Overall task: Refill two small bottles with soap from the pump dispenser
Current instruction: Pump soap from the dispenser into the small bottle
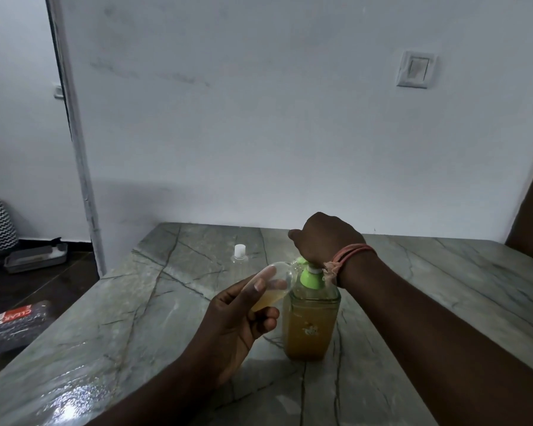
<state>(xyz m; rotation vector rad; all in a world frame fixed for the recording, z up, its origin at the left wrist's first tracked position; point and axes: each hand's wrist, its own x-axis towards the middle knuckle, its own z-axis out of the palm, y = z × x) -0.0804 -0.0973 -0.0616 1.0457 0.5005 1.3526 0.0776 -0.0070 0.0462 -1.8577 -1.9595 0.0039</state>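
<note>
A clear plastic pump dispenser point(311, 321) with squared shoulders and a glossy green collar stands on the veined grey-green stone counter point(443, 287), holding amber soap. The right hand point(325, 238) sits on top of it, fingers curled shut over the pump head, wrist bent downward, a frayed orange thread band point(348, 256) around the wrist. Just left of the pump, the left hand point(237, 330) grips a small clear bottle point(274, 285) between thumb and curled fingers, tilted with its mouth at the green nozzle; some amber soap pools inside. Beyond the left hand, a second small clear bottle point(240, 255) stands upright with a white cap
</note>
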